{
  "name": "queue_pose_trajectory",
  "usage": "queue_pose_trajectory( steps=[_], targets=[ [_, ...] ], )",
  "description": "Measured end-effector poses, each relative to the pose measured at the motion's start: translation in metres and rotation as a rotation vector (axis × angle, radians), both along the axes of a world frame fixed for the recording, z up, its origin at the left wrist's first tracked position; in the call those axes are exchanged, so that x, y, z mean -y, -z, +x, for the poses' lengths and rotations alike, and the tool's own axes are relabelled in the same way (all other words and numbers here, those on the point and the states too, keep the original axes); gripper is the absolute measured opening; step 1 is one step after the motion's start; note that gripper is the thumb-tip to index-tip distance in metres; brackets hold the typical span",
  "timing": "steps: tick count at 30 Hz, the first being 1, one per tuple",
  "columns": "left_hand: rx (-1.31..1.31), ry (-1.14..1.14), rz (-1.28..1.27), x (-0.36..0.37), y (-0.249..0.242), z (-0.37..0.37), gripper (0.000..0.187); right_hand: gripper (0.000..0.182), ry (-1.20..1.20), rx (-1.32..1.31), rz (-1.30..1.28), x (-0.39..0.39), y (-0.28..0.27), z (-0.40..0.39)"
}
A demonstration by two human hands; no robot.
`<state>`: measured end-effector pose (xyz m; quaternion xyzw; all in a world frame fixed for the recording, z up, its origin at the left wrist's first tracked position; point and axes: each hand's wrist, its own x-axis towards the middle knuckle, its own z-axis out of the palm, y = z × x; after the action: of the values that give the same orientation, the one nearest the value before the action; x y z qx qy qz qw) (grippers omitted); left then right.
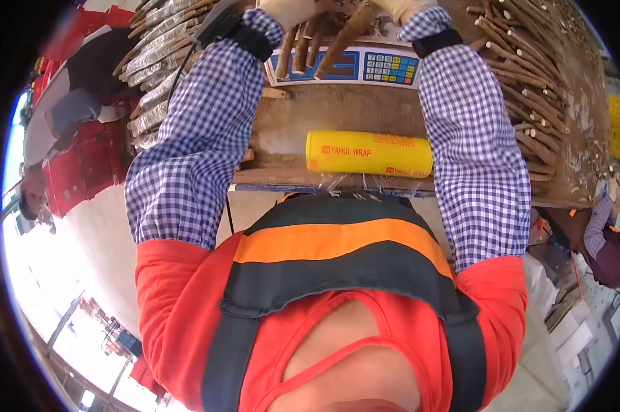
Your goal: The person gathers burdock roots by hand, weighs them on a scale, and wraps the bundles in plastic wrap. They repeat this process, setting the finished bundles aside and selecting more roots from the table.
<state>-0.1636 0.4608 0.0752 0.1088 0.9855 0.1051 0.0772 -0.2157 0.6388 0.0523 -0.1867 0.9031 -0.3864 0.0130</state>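
Observation:
At the top edge, my left hand [289, 9] and my right hand [400, 7] reach over a scale [391, 69] with a keypad; both are cut off by the frame, so their fingers are mostly hidden. Several brown root-like sticks [343, 41] lie over the scale between them, one of the sticks running up to my right hand. Whether either hand grips a stick cannot be made out. Nearer my body, a yellow roll of wrap [368, 154] rests at the table's front edge with clear film hanging from it.
Film-wrapped bundles of sticks [160, 58] are stacked on the left of the table [277, 127]. Loose sticks [530, 89] pile up on the right. Red crates [83, 165] and a person [76, 113] are at the left, another person [605, 240] at the right.

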Motion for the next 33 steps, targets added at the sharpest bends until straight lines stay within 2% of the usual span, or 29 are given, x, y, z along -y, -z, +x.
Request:
queue_pose_trajectory(
  steps=[2,3,4,5,6,8,10,12,14,15,16,18,20,22,23,24,25,26,28,30,33],
  targets=[
    [0.013,-0.028,0.016,-0.002,0.01,-0.018,0.047,0.033,0.0,-0.027,-0.246,-0.016,-0.005,0.025],
    [0.083,-0.038,0.06,0.001,0.018,-0.03,0.047,0.032,-0.014,-0.107,-0.096,-0.027,-0.005,0.028],
    [0.155,-0.05,0.102,0.004,0.028,-0.037,0.047,0.032,0.003,-0.095,-0.096,-0.041,-0.001,0.041],
    [0.137,-0.08,0.256,0.009,0.033,-0.04,0.044,0.033,0.063,0.0,-0.26,-0.052,-0.014,0.063],
    [0.254,0.305,1.044,0.026,0.014,-0.031,0.04,0.033,0.124,0.088,-0.427,-0.063,-0.027,0.084],
    [0.039,-0.109,0.634,0.011,-0.002,-0.02,0.039,0.032,0.201,0.148,-0.533,-0.084,-0.042,0.116],
    [0.189,-0.226,0.542,-0.021,-0.048,0.007,0.039,0.032,0.272,0.225,-0.636,-0.096,-0.046,0.148],
    [0.481,-0.207,0.78,-0.065,-0.069,0.053,0.04,0.029,0.172,0.323,-0.756,-0.09,-0.047,0.178],
    [0.345,0.215,0.762,-0.095,-0.044,0.092,0.04,0.027,0.059,0.414,-0.881,-0.085,-0.039,0.198],
    [0.427,0.162,0.759,-0.104,-0.035,0.104,0.041,0.036,0.144,0.307,-0.697,-0.091,-0.007,0.207],
    [0.432,0.166,0.75,-0.105,-0.04,0.099,0.041,0.036,0.149,0.307,-0.706,-0.103,0.006,0.21],
    [0.363,-0.129,0.87,-0.092,-0.053,0.083,0.042,0.027,0.283,0.479,-0.626,-0.138,0.027,0.221],
    [0.277,-0.015,1.04,-0.008,-0.011,0.018,0.043,0.027,0.433,0.549,-0.503,-0.182,0.056,0.219],
    [0.098,-0.398,0.915,0.006,-0.03,0.015,0.039,0.027,0.498,0.482,-0.5,-0.211,0.07,0.224],
    [0.261,-0.427,0.895,0.04,-0.027,-0.002,0.042,0.033,0.491,0.52,-0.492,-0.228,0.081,0.22],
    [0.422,-0.456,0.869,0.064,-0.023,-0.017,0.057,0.033,0.497,0.52,-0.498,-0.228,0.075,0.222],
    [0.411,-0.485,0.854,0.051,-0.034,-0.008,0.047,0.028,0.549,0.512,-0.473,-0.226,0.057,0.222],
    [0.41,-0.477,0.844,0.049,-0.032,-0.01,0.047,0.024,0.599,0.504,-0.45,-0.227,0.048,0.223],
    [0.232,-0.466,0.781,0.055,-0.023,-0.015,0.05,0.023,0.585,0.444,-0.434,-0.238,0.062,0.225],
    [0.27,-0.483,0.829,0.048,-0.025,-0.022,0.053,0.025,0.637,0.468,-0.514,-0.24,0.064,0.227],
    [0.312,-0.506,0.802,0.042,-0.007,-0.026,0.054,0.034,0.643,0.469,-0.465,-0.231,0.075,0.226]
  ],
)
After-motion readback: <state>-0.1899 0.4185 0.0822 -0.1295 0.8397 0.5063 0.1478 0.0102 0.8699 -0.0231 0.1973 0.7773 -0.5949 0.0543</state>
